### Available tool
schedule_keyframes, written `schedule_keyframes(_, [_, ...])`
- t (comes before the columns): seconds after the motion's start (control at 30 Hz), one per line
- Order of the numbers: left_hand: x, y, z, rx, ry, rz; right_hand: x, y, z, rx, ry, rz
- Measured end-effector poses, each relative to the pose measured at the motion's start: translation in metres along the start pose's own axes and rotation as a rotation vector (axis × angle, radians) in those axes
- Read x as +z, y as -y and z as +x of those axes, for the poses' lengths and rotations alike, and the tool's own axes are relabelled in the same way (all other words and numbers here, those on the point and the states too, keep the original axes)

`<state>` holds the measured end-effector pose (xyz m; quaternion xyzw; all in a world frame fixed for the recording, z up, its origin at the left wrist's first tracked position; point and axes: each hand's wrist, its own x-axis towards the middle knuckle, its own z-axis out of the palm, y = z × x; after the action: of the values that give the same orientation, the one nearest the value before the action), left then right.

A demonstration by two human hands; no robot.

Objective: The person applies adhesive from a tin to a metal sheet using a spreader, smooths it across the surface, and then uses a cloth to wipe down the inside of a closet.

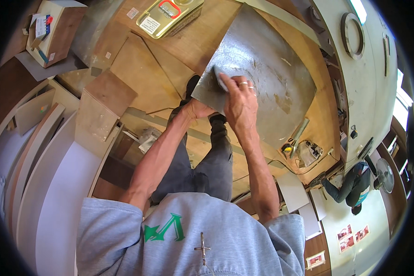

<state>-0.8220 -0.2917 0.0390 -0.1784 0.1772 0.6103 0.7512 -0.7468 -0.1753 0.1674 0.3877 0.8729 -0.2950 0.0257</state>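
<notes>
A dark grey, glossy sheet [271, 60] with wet-looking streaks and brownish smears lies on the wooden work surface in front of me. My right hand [240, 103], with rings on its fingers, is closed on a thin, flat grey spreader [220, 79]. The spreader's edge rests against the left part of the sheet. At the sheet's near left corner is my left hand [200, 109], closed on the edge there. Its fingertips are hidden beneath the sheet.
A gold metal can [177, 20] with a red ring stands at the far left. Right of the sheet lie a yellow tape measure [287, 149] and a plastic bag [308, 152]. Another person [352, 184] is near a fan [384, 175] at the right. Curved panels [55, 170] stand left.
</notes>
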Motion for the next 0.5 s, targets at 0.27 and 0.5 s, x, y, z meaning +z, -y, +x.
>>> schedule_keyframes(0.27, [0.005, 0.0, 0.003, 0.018, 0.1, 0.019, -0.017, 0.005, -0.002, -0.06, 0.022, 0.009])
schedule_keyframes(0.5, [-0.033, 0.011, -0.009, 0.035, 0.159, 0.116, -0.01, 0.034, -0.025, -0.25, 0.074, -0.003])
